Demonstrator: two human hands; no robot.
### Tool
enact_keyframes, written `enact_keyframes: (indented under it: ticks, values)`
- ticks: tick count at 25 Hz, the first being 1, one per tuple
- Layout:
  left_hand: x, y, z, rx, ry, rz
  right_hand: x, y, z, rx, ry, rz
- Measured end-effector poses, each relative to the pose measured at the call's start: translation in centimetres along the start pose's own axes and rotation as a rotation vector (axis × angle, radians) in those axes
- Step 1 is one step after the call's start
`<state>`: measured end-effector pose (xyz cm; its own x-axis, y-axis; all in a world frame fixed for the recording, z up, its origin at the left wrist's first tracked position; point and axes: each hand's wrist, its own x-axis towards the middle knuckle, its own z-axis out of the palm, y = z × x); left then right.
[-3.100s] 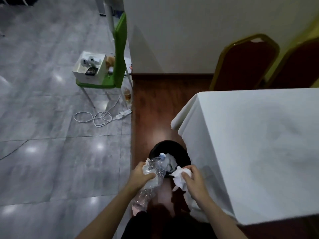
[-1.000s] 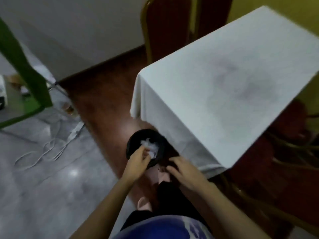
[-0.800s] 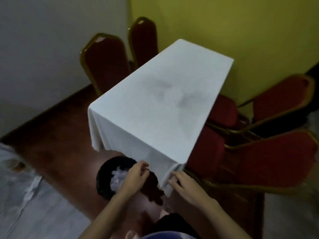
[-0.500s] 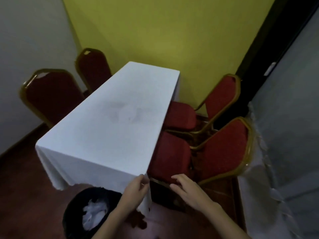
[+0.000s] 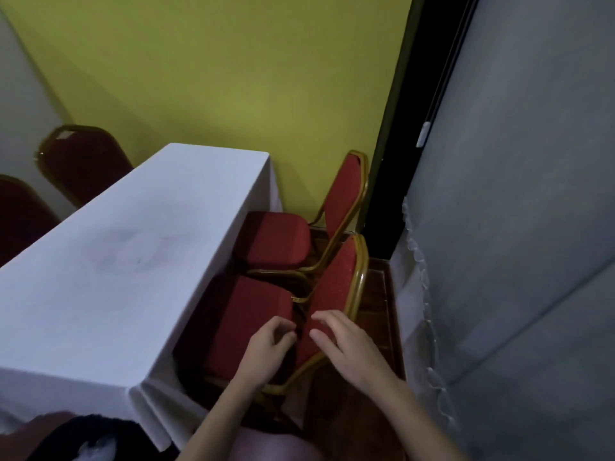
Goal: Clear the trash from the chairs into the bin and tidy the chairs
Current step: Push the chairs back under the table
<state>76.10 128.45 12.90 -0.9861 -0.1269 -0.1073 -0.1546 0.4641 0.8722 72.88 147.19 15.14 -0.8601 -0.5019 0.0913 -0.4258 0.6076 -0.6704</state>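
Two red padded chairs with gold frames stand to the right of the table: the near chair and the far chair. Both seats are bare, no trash shows on them. My left hand hovers over the near chair's seat edge, fingers curled and holding nothing. My right hand is spread over the lower part of that chair's backrest, empty. The black bin with white crumpled paper inside sits at the bottom left, partly cut off.
A table with a white cloth fills the left. Two more red chairs stand behind it by the wall. A yellow wall lies ahead, a grey panel with a lace-edged cloth on the right. Brown wooden floor runs between chairs and panel.
The bottle and paper left my hands and lie in the bin. My view swung right from the bin to the red chairs, and both empty hands moved over the near chair.
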Motion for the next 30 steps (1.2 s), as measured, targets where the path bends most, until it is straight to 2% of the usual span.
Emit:
enact_keyframes:
  ticks: [3,7,12,14,18,20,23,27,30]
  values:
    - [2.0,2.1,3.0,-0.039,0.012,-0.017,2.5,4.5,-2.9,-0.093,0.054,-0.018]
    - [6.1,4.1,6.3,-0.07,-0.024,-0.017,7.7,10.2,-7.1,-0.278,0.019,-0.076]
    - [12.9,6.8,9.5,-0.058,-0.057,-0.013,12.4,15.3,-11.0,-0.565,-0.172,-0.213]
    - [15.2,7.6,11.0,0.015,-0.121,-0.03,14.1,16.4,-11.7,-0.624,-0.228,-0.248]
    - [17.4,7.4,13.1,0.346,-0.203,-0.017,17.6,18.8,-12.4,-0.684,-0.324,-0.307]
    - [17.8,5.9,12.7,0.369,-0.263,-0.099,19.5,20.1,-12.1,-0.729,-0.36,-0.335]
    - [18.2,4.2,12.3,0.258,-0.375,-0.236,22.4,22.0,-11.6,-0.688,-0.417,-0.412]
    - [17.9,5.1,14.6,0.28,-0.168,-0.294,26.9,23.3,-10.9,-0.617,-0.512,-0.562]
    - [15.7,5.4,17.2,0.323,0.112,-0.379,27.2,24.9,-9.4,-0.523,-0.378,-0.637]
